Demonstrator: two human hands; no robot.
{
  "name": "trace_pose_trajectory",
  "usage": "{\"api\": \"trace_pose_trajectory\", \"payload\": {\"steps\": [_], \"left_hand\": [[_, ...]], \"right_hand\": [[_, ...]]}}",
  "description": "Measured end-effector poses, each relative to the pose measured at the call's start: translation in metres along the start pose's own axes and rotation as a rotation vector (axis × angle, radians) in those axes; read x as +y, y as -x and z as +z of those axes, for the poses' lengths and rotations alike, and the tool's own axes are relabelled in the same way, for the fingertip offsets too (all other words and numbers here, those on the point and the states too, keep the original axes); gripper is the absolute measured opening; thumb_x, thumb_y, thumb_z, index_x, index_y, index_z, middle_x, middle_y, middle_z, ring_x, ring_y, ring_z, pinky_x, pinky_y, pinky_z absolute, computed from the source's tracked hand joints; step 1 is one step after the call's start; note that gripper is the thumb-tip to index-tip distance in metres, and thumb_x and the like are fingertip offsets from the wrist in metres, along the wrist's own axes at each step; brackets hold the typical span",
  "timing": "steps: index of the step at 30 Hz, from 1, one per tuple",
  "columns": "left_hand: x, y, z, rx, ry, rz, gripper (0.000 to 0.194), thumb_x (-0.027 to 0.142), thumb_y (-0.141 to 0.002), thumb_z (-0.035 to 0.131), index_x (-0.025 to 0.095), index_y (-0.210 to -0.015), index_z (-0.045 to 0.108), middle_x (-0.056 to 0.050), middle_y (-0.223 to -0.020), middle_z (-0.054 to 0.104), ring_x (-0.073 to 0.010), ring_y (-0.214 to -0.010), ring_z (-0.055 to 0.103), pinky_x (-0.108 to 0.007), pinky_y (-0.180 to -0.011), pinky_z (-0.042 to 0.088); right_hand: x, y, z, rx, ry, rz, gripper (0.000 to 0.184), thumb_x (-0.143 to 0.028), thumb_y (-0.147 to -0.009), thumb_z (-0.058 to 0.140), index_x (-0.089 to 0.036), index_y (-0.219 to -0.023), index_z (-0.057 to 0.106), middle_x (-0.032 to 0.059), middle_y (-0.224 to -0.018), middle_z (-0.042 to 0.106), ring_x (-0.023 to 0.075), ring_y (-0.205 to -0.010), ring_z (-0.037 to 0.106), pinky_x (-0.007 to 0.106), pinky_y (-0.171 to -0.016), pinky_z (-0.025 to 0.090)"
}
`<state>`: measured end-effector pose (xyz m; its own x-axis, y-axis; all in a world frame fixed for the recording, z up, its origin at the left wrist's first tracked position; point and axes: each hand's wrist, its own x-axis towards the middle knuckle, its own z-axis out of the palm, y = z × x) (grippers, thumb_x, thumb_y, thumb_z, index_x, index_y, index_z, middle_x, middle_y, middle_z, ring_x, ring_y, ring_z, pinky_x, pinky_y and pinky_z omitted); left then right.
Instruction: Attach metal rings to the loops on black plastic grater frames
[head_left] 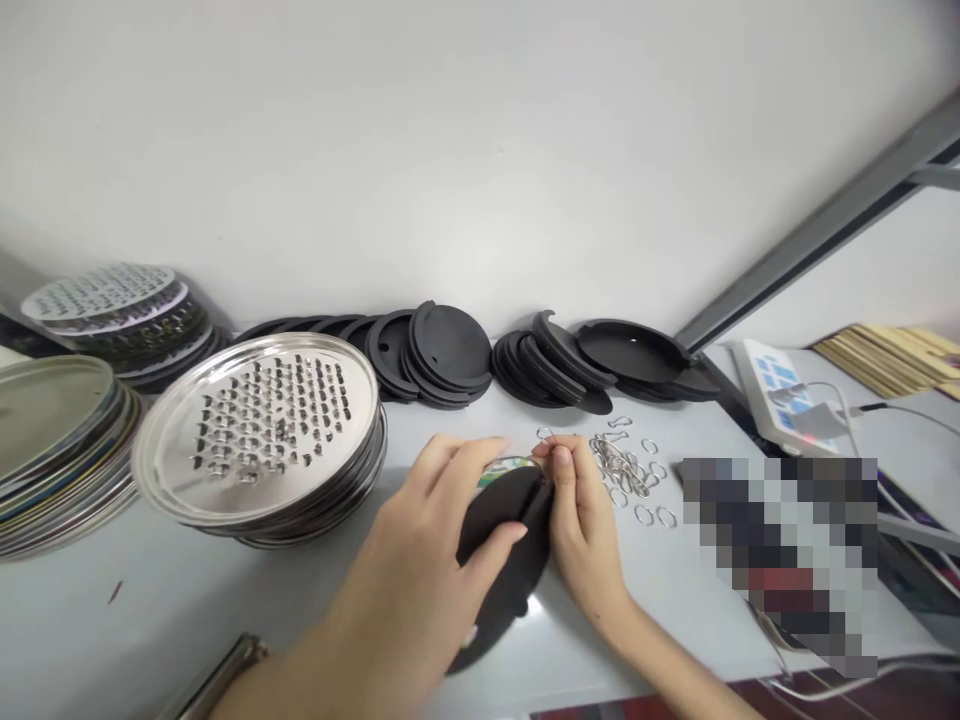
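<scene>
Wire ring (544,434) juts at eleven o'clock from my right fingertips (561,456), pinched together on it, just above the black rubber disc (501,560) clamped in my left hand (416,570).

Nothing I can read from here: the white device (776,390) shows only blue panels, and the green-printed label (504,471) is too small and blurred to make out.

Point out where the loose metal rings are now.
In the head view, the metal rings lie on the table, just right of the person's right hand.
</scene>
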<state>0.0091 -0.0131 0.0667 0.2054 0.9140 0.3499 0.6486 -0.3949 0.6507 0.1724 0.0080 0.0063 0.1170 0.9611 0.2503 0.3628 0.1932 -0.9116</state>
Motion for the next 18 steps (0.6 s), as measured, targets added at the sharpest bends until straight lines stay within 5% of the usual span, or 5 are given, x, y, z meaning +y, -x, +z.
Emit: {"api": "trace_pose_trajectory", "payload": {"steps": [7, 12, 18], "left_hand": [[0.008, -0.010, -0.009, 0.057, -0.049, 0.185, 0.026, 0.014, -0.086, 0.057, 0.023, -0.110, 0.055, -0.003, -0.103, 0.068, -0.0219, -0.091, 0.066, -0.038, -0.084, 0.055], [0.005, -0.011, -0.010, 0.102, -0.048, 0.213, 0.025, 0.014, -0.085, 0.060, 0.023, -0.108, 0.058, -0.001, -0.103, 0.069, -0.0204, -0.090, 0.066, -0.038, -0.084, 0.055], [0.005, -0.013, -0.009, 0.101, -0.059, 0.171, 0.024, 0.017, -0.085, 0.061, 0.029, -0.106, 0.058, 0.002, -0.098, 0.071, -0.0205, -0.083, 0.066, -0.038, -0.081, 0.056]], "right_hand": [[-0.003, -0.009, 0.012, -0.056, -0.106, -0.014, 0.022, -0.033, -0.101, 0.037, -0.023, -0.089, 0.052, 0.0000, -0.083, 0.056, 0.0153, -0.079, 0.055, 0.028, -0.072, 0.043], [-0.001, -0.009, -0.006, 0.078, -0.020, -0.075, 0.018, -0.029, -0.097, 0.049, -0.023, -0.102, 0.065, 0.0046, -0.104, 0.063, 0.0190, -0.101, 0.057, 0.034, -0.091, 0.042], [-0.001, 0.012, -0.015, 0.039, -0.029, -0.134, 0.017, -0.023, -0.098, 0.045, -0.024, -0.095, 0.062, -0.0011, -0.078, 0.060, 0.0120, -0.072, 0.055, 0.024, -0.068, 0.045]]}}
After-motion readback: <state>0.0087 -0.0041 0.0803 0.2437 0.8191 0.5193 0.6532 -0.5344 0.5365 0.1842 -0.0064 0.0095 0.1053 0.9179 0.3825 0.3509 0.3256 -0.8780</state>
